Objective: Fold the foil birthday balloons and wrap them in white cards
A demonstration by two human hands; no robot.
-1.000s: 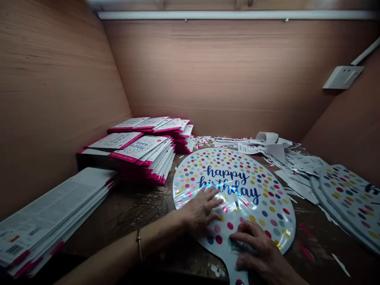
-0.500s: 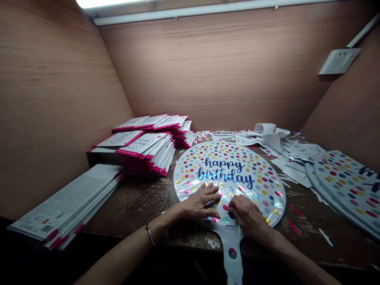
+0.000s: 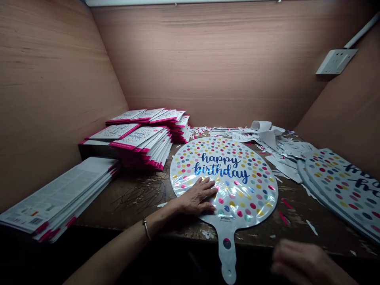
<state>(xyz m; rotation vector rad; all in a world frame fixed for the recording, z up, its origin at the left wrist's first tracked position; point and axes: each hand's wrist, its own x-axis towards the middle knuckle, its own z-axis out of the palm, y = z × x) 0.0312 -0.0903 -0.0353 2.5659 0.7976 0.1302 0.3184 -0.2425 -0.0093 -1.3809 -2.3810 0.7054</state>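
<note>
A flat, round foil balloon (image 3: 225, 194) printed with coloured dots and "happy birthday" in blue lies on the table, its tail with a hole hanging over the front edge. My left hand (image 3: 198, 197) rests on its lower left part, fingers spread and flat. To the right of the tail, off the balloon, my right hand (image 3: 299, 259) is smeared by motion; its fingers cannot be made out clearly. A pile of similar dotted foil balloons (image 3: 338, 182) lies at the right.
Stacks of white packets with pink edges (image 3: 139, 138) stand at the back left. In front of them is a stack of printed white sleeves (image 3: 59, 194). Paper strips and scraps (image 3: 267, 136) cover the back of the worn dark table (image 3: 139, 194). A wall socket (image 3: 337, 61) is at right.
My right hand has left the lower part of the balloon and moved right and toward me. My left hand stays flat on the balloon. The view has shifted slightly.
</note>
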